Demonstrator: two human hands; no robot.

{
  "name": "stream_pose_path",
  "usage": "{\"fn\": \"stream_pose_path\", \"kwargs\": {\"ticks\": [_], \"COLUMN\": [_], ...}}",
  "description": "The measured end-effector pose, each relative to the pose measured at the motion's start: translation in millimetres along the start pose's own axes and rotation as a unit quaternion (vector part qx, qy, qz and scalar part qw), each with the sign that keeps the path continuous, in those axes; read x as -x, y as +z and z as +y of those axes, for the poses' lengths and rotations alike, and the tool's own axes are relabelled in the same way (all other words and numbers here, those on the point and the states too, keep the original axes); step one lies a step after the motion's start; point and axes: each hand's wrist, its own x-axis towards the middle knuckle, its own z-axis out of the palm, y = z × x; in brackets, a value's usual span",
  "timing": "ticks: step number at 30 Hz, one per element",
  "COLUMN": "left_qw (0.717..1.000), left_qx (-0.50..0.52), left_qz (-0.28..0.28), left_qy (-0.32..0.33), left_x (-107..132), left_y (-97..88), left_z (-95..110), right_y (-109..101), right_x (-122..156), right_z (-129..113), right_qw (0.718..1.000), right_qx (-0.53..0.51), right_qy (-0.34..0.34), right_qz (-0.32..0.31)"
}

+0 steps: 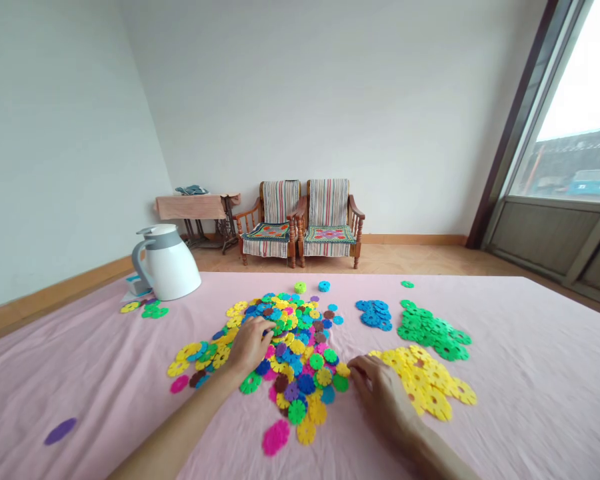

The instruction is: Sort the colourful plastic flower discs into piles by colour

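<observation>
A mixed heap of coloured plastic snowflake discs (295, 347) lies in the middle of the pink cloth (530, 373). My left hand (250, 343) rests on the heap's left part, fingers curled and pinching among the discs; what it grips is hidden. My right hand (380, 393) sits at the heap's right edge, fingers pinched on a yellow disc (343, 369), beside a sorted yellow pile (427, 380). Behind that lie a green pile (433, 330) and a small blue pile (375, 313).
A white kettle (165, 263) stands at the back left with a few yellow, green and purple discs (147, 309) beside it. Stray discs: purple (60, 431) near left, pink (276, 437) near centre. Two wooden chairs (300, 223) and a side table (197, 208) stand by the far wall.
</observation>
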Motion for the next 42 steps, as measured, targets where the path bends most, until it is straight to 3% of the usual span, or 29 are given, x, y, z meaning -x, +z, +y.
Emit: {"fn": "stream_pose_path", "kwargs": {"ticks": [14, 18, 21, 26, 31, 34, 38, 42], "left_qw": [0.999, 0.998, 0.995, 0.963, 0.948, 0.953, 0.974, 0.991], "left_qx": [0.0, 0.003, 0.065, 0.262, 0.308, 0.296, 0.222, 0.125], "left_qz": [0.028, 0.052, 0.072, -0.037, -0.071, -0.062, -0.021, -0.016], "left_qy": [0.015, 0.018, -0.014, -0.04, -0.035, -0.028, -0.036, -0.054], "left_x": [-2.9, -1.2, 4.8, 31.8, 51.7, 48.1, 32.0, 19.9], "left_y": [3.6, -8.1, -20.6, -24.5, -11.4, -12.3, -25.1, -40.0], "left_z": [16.0, 24.8, 43.0, 92.7, 117.9, 107.7, 68.7, 21.4], "right_y": [3.1, 3.9, 4.0, 6.1, 11.1, 1.5, -32.7, -63.9], "right_x": [0.0, 2.8, 2.4, 0.4, 0.9, -7.2, -29.7, -44.5], "right_z": [-0.5, 1.3, -1.9, -30.5, -45.6, -21.2, 40.0, 99.4], "right_qw": [1.0, 1.0, 0.999, 0.986, 0.954, 0.962, 0.979, 0.955], "right_qx": [-0.004, -0.005, -0.028, -0.17, -0.291, -0.261, -0.105, -0.033], "right_qy": [0.002, -0.002, -0.013, 0.006, 0.062, 0.084, 0.145, 0.232], "right_qz": [0.0, 0.012, 0.021, -0.001, -0.044, -0.017, 0.099, 0.184]}}
